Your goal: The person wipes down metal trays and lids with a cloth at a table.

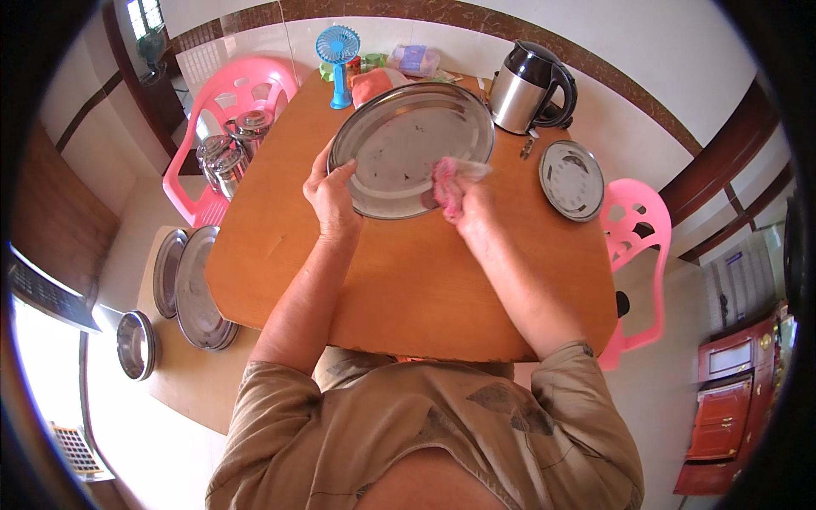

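Note:
An oval stainless steel tray (398, 150) is held tilted above the wooden table (408, 287). My left hand (335, 194) grips its left rim, with the thumb over the edge and the fingers hidden behind. In my right hand (475, 204) is a bunched pink-and-white cloth (449, 185), which lies at the tray's lower right edge. The cloth and the hand are slightly blurred. Small dark marks show on the tray's inner surface.
An electric kettle (523, 92) and round metal plates (572, 182) sit at the right. A blue handheld fan (339, 64) stands at the back. Pink chairs flank the table, the left one (220, 89) holding metal pots (229, 159). More trays (201, 293) and bowls (135, 344) are at the lower left.

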Action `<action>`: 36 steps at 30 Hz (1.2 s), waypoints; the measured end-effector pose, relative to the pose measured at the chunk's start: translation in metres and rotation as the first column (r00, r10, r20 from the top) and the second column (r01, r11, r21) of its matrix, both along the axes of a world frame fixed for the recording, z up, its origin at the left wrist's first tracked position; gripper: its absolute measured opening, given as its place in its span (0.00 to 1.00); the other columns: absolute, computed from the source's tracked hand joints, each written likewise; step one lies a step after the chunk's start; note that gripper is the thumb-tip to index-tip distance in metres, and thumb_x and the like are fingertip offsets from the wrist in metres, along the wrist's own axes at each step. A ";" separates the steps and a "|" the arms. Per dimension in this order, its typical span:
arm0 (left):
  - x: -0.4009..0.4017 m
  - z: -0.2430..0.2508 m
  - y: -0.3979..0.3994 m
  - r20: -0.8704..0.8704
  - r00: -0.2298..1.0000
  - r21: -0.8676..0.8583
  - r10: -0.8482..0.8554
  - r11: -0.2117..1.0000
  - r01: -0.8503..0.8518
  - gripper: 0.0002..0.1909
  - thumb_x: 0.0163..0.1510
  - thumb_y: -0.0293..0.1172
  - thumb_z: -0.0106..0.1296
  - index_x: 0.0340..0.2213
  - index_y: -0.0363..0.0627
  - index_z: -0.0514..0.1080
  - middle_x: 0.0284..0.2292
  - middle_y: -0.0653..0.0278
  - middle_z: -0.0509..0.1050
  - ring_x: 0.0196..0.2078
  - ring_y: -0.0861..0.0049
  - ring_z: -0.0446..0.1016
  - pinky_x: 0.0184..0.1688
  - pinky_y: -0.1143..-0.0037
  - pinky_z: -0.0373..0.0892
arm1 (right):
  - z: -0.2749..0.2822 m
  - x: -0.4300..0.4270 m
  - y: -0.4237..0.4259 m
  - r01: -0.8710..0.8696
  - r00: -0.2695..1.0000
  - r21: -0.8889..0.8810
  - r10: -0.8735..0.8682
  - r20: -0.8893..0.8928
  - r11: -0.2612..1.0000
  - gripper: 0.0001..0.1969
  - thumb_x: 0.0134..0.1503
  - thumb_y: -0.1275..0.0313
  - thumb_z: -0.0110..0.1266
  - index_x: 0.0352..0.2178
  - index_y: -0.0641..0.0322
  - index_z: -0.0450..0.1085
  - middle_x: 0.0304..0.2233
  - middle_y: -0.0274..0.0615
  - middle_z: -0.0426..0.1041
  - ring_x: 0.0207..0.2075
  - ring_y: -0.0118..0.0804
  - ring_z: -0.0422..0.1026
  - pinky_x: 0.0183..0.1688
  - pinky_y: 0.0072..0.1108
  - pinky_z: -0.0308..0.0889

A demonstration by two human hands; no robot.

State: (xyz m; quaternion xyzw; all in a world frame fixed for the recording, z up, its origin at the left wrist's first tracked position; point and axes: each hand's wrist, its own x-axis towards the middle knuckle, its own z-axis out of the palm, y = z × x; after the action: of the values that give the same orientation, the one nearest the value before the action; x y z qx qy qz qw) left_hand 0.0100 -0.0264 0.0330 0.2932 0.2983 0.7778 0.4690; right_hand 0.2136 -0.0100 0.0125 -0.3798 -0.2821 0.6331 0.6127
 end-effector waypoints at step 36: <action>0.034 -0.008 -0.009 -0.128 0.925 0.007 -0.358 0.932 0.362 0.24 0.48 0.24 0.56 0.49 0.36 0.65 0.44 0.59 0.73 0.45 0.65 0.73 0.45 0.67 0.73 | -0.015 0.000 -0.005 -0.084 0.988 0.106 0.096 -0.122 0.991 0.13 0.56 0.75 0.54 0.43 0.62 0.72 0.41 0.40 0.76 0.38 0.35 0.77 0.38 0.26 0.74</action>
State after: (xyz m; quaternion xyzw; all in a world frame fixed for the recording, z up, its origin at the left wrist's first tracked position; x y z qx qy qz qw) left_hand 0.0441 -0.0352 0.0248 0.3980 0.2561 0.6632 0.5798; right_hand 0.2131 -0.0150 -0.0022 -0.2946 -0.2911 0.6679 0.6184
